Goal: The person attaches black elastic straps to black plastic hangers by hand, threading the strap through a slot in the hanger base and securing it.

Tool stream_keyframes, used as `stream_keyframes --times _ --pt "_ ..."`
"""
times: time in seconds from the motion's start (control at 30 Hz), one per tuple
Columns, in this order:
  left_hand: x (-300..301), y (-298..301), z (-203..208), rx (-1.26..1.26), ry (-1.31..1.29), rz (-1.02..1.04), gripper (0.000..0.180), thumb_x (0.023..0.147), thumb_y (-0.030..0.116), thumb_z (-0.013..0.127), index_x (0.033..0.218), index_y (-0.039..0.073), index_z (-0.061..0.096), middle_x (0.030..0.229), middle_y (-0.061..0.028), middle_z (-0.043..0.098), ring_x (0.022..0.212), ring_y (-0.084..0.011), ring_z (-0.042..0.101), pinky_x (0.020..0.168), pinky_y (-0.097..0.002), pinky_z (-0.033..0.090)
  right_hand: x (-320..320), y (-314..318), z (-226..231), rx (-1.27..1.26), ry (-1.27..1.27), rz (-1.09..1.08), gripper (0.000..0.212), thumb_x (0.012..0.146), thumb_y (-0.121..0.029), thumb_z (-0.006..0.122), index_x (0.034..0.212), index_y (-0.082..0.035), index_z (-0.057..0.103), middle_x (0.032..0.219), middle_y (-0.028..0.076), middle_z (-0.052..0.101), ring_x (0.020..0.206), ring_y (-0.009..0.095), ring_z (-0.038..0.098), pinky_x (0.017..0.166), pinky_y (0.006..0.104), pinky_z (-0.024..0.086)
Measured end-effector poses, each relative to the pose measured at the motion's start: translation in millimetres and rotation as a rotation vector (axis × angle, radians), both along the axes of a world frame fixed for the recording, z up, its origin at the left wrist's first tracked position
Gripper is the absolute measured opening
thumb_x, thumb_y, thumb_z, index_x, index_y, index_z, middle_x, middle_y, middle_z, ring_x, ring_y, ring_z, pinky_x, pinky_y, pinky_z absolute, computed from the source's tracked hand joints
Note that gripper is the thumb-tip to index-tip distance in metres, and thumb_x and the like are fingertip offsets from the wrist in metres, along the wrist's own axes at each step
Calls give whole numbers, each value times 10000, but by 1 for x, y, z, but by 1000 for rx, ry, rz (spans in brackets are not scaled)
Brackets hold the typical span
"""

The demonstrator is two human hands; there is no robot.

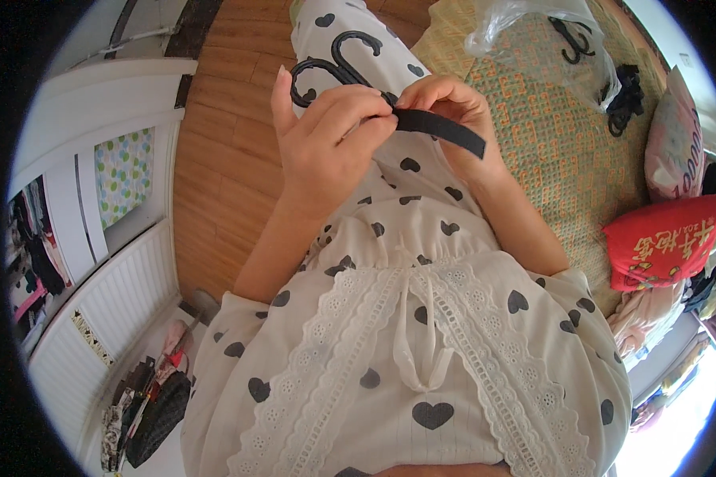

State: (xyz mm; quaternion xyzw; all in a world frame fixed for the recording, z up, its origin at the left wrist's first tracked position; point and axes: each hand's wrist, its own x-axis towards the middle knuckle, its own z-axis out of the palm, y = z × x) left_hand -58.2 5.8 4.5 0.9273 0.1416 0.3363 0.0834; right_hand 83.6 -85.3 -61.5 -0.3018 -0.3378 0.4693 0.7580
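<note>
Above my lap I hold a black double hook (353, 75) with two curled ends pointing away from me. A flat black strap (444, 130) runs from its base toward the right, its square end loose. My left hand (326, 139) is closed around the base, thumb and fingertips pinching where strap and hook meet, little finger raised. My right hand (459, 107) pinches the same spot from the other side, its fingers curled behind the strap. The fingers partly hide the join between hook and strap.
At the upper right a clear plastic bag (525, 44) lies on a woven mat (533, 163) with more black hooks (571, 40) in it. Black straps and hooks (624, 99) lie beside it. A red cushion (667, 242) and clothes are at right. White cabinets (107, 298) stand at left.
</note>
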Motion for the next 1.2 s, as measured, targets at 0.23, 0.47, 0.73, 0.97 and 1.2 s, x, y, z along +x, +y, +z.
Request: stream_keyframes --times 0.23,0.47,0.73,0.97,1.2 --pt "2 6 -5 139 -22 27 118 719 105 652 645 161 579 763 80 576 773 -86 600 1106 -464 106 -4 -7 20 -108 -93 -4 185 809 12 636 973 -34 565 1034 43 572 938 117 562 840 256 451" --pt "2 13 -2 196 -62 21 119 732 104 644 638 158 595 739 75 583 747 -85 600 1119 -451 52 -4 -13 9 -339 173 6 176 807 24 623 957 -40 557 901 19 566 814 100 555 749 225 434" --pt "-1 14 -5 109 -129 61 163 673 35 686 639 178 616 707 85 608 702 -81 613 1132 -449 53 -6 -11 8 -294 284 -27 143 807 32 630 913 -35 560 848 19 572 742 107 557 703 230 446" --pt "-2 14 -8 97 -109 64 188 659 15 690 639 185 611 725 96 610 711 -78 613 1133 -451 64 -5 -11 2 -285 297 -16 181 785 54 647 918 -39 565 847 25 572 754 114 573 692 236 466" --pt "-2 14 -1 14 -111 34 193 635 -8 705 674 162 624 767 74 637 708 -96 616 1067 -463 249 7 -15 12 -164 451 187 150 886 -152 585 964 -24 572 885 43 599 786 113 576 750 251 442"
